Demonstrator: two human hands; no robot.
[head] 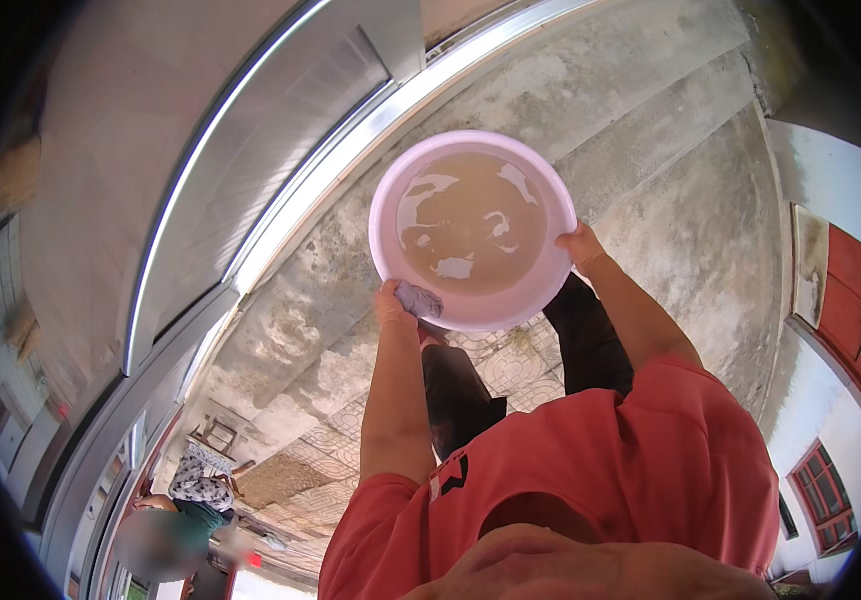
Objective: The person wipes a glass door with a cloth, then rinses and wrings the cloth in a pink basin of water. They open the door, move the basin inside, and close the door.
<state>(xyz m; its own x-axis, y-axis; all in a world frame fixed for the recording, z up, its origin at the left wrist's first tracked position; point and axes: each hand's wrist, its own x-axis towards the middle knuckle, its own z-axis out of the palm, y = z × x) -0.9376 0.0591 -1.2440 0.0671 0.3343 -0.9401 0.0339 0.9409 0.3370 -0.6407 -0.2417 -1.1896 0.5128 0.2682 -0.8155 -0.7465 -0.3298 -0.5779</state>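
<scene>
Between my hands I carry a round pink plastic basin [475,315], held out in front of my body above the concrete. Murky brown water [468,225] fills its lower part, with bright reflections on the surface. My left hand [393,304] grips the near left rim, together with a crumpled grey-purple cloth [419,300] that hangs over the inside wall. On the right side, my right hand [582,246] clasps the rim, its thumb on the inner edge. The fingers under the basin are hidden.
A metal-framed door or window panel [280,172] with a shiny sill [310,217] runs along the left. Stained concrete [670,195] spreads ahead, with patterned paving tiles [513,360] below me. Behind at lower left are people [197,502] and a small wooden stool [216,435]. A red-framed window [824,495] stands right.
</scene>
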